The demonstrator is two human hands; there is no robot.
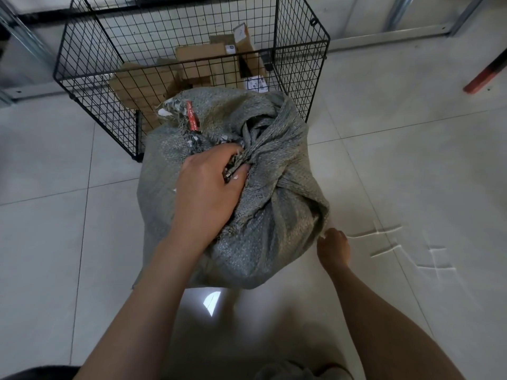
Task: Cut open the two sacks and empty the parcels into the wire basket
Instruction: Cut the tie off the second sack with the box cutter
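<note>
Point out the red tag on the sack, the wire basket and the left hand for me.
red tag (192, 116), head view, middle of the strip.
wire basket (299, 61), head view, right side wall mesh.
left hand (208, 182), head view, back of the hand gripping the sack's bunched neck.

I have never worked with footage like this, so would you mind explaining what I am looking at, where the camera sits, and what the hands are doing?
There is one picture, from a wide-angle camera worn on a person's head, looking down at their bare arms. A grey woven sack sits on the tiled floor, its mouth bunched shut, with a red tag near the top. The left hand grips the bunched fabric. The right hand reaches to the sack's lower edge; whether it grips is unclear. Behind stands a black wire basket already holding cardboard parcels.
</note>
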